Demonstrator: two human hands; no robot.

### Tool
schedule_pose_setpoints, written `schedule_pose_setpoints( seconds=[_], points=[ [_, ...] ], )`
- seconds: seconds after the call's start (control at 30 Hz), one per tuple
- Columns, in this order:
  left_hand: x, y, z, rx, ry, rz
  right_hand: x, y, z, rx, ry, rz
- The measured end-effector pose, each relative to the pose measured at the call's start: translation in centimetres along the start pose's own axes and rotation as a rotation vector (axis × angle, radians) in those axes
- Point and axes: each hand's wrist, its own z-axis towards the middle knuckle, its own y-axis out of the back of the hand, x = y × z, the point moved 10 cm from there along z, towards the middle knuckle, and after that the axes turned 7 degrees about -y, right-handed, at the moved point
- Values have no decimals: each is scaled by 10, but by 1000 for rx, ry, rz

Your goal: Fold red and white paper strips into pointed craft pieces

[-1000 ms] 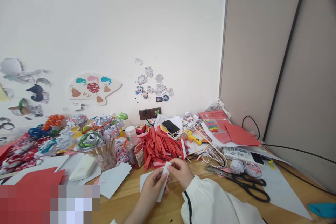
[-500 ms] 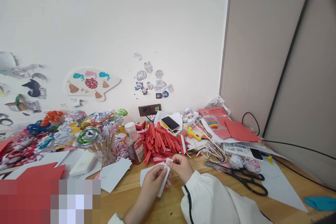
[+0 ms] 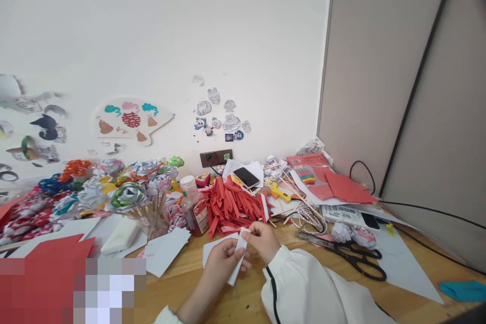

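Observation:
Low in the middle of the view, my left hand and my right hand both pinch a narrow white paper strip just above the wooden table. The strip stands tilted, its top end between my right fingertips. A white sleeve covers my right arm. Under the strip lies a flat white sheet. A heap of folded red paper strips lies just beyond my hands.
Black scissors lie right of my hands. Behind are a bottle with a red label, a bunch of paper flowers on sticks, a phone, a yellow glue gun and red sheets. Cables run at the right.
My hands have shifted slightly with the strip still pinched between them; the view has tilted a little, so the table's contents sit somewhat higher.

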Motion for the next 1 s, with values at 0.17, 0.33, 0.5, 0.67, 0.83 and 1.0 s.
schedule_pose_setpoints(
  seconds=[0.17, 0.33, 0.5, 0.67, 0.83, 1.0],
  points=[
    [-1, -3, -2, 50, 39, 43, 1, 3, 1, -28, 36, -35],
    [1, 2, -1, 51, 17, 83, 3, 11, 4, -72, 52, -70],
    [9, 4, 1, 90, 24, 91, 3, 19, 7, -110, 64, -89],
    [9, 6, -2, 76, 79, 146, 2, 26, 9, -148, 70, -99],
    [6, 6, -4, 77, 84, 179, 3, 29, 11, -128, 71, -51],
    [2, 7, -4, 77, 65, 172, 3, 28, 15, -56, 53, -42]
  ],
)
